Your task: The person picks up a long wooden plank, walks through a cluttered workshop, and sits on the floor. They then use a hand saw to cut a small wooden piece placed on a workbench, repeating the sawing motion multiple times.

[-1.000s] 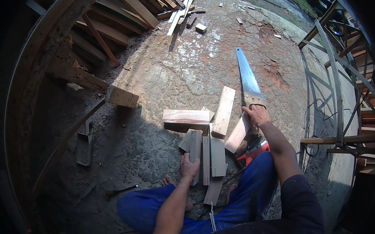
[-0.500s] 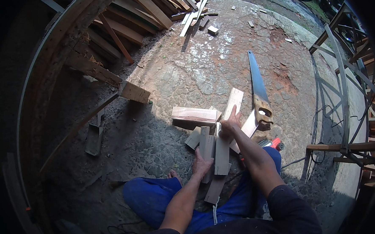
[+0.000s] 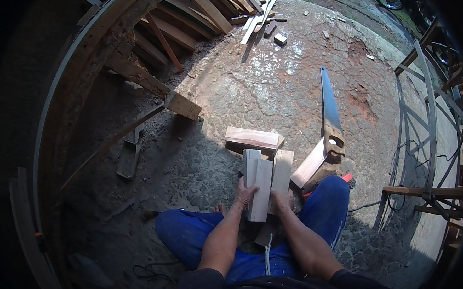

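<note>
My left hand [image 3: 244, 195] is closed on the left side of a pair of pale wooden blocks, its thumb lying across the nearer wooden block [image 3: 261, 187]. The other wooden block [image 3: 250, 167] sits flush against it. My right hand [image 3: 283, 201] is closed around the lower end of a third wooden block [image 3: 283, 174], its fingers partly hidden. All three point away from me, side by side. Just beyond them, a thick wooden block [image 3: 252, 138] lies crosswise over other pieces. Between my legs another piece of wood [image 3: 266, 233] is partly covered.
A handsaw [image 3: 330, 108] rests with its handle on a wooden piece [image 3: 310, 164] at the right. A red tool [image 3: 349, 180] shows behind my right knee. Planks [image 3: 173, 32] lean at the back left; a wooden frame [image 3: 426, 113] stands at the far right.
My right hand has drawn back toward me from the far end of a long block and now grips the lower end of a block. My left hand now clasps two blocks together.
</note>
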